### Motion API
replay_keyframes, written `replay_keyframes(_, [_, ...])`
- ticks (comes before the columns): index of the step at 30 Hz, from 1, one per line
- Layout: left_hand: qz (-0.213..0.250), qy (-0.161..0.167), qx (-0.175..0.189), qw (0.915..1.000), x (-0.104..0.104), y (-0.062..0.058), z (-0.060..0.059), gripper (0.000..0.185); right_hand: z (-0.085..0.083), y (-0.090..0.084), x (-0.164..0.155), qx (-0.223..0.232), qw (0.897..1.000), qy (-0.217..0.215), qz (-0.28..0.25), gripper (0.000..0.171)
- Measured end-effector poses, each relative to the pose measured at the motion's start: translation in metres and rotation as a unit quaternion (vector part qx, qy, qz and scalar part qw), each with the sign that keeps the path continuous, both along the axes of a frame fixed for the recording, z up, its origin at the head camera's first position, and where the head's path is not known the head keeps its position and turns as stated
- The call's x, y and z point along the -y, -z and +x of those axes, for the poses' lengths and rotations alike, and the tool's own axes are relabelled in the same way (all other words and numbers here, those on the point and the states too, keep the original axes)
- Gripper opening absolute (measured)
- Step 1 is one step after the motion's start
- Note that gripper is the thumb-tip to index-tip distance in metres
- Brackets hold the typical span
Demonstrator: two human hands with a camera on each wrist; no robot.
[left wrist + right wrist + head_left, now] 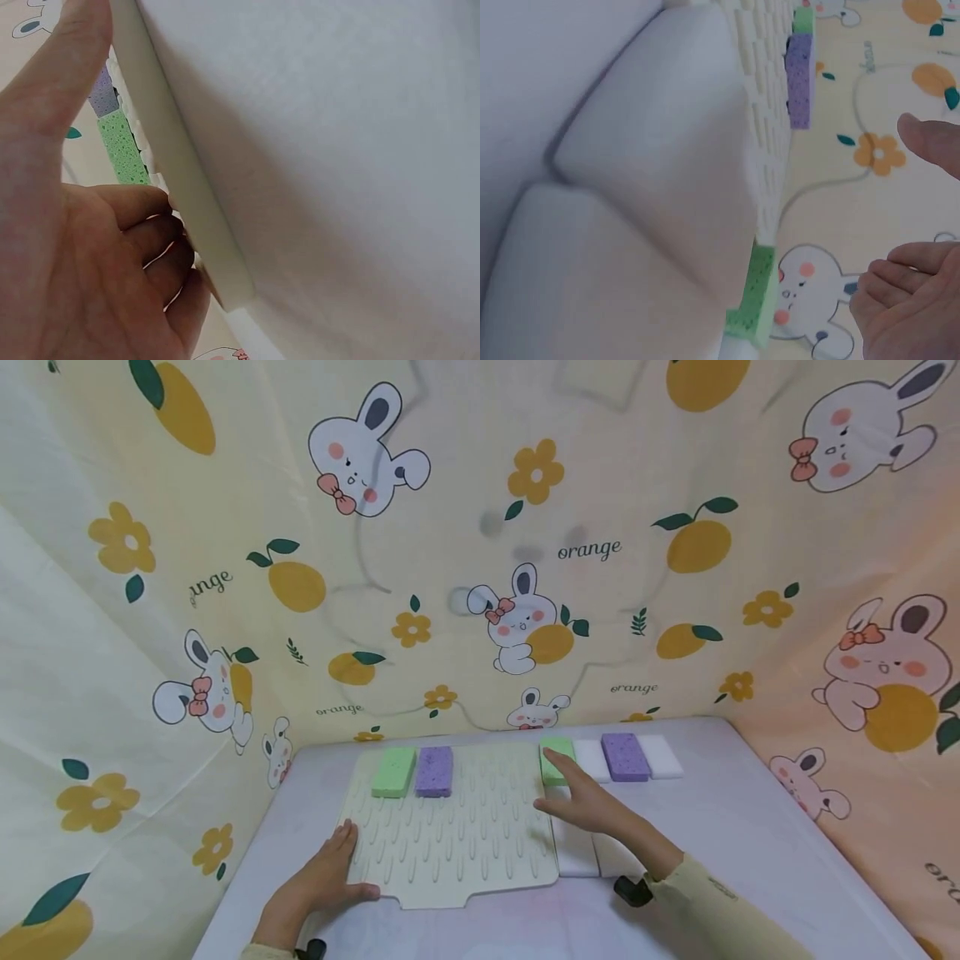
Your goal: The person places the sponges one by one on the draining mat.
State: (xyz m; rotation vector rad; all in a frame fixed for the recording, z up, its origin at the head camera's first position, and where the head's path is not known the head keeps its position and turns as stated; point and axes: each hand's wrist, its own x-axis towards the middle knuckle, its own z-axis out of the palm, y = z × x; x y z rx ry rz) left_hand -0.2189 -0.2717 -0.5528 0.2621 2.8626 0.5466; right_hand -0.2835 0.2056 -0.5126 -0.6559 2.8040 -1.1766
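A cream draining board (491, 777) with raised ridges lies on the table. On its far left part rest a green sponge (393, 772) and a purple sponge (434, 772), side by side. My left hand (322, 868) touches the board's near left corner, fingers along the left side and thumb at the front edge. My right hand (581, 797) is held over the board's right edge, thumb and fingers spread, with nothing between them. Behind its fingertips in the head view is another green sponge (557, 743), partly covered by the hand.
Right of the board, a white block (592, 762), a purple sponge (625, 757) and another white block (662, 756) line up with the green one. Nearer lie white blocks (576, 856), partly behind the right arm. A printed cloth (450, 527) hangs around the table.
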Motion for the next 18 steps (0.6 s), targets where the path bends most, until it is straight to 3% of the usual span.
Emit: replay_keyframes(18, [-0.001,-0.001,0.001,1.0,0.0,0.002,-0.001,0.132,0.001,0.004,-0.061,0.007,0.998,0.06,0.019,0.105])
